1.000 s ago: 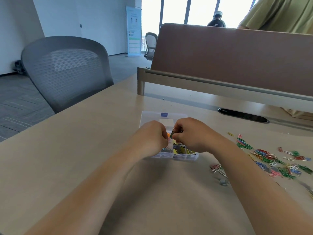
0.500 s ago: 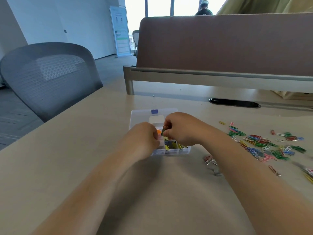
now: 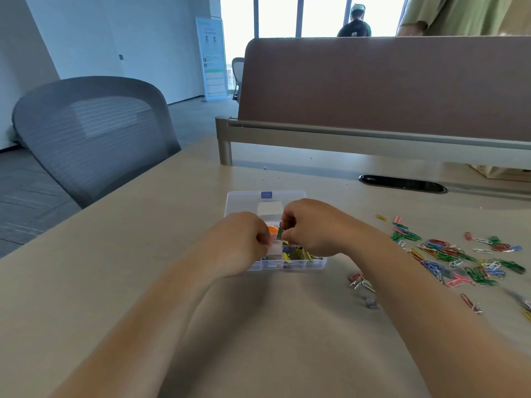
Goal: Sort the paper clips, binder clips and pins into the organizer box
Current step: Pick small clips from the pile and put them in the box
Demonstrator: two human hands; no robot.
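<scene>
A clear plastic organizer box lies open on the desk, its lid flat behind it. Both of my hands hover over its compartments. My right hand pinches a small green binder clip by its wire handles. My left hand is curled close beside it, fingertips touching or nearly touching the clip; I cannot tell if it holds anything. Yellow and dark clips fill the front compartments, and something orange shows between my hands. Coloured paper clips lie scattered on the right.
A few metal clips lie on the desk near my right forearm. A brown partition and a cable slot stand behind the box. A grey mesh chair is at the left. People are beyond the partition.
The camera view has shifted, so the box and hands sit differently in frame. My hands stay together over the box; the right hand's clip is raised slightly clearer between them.
</scene>
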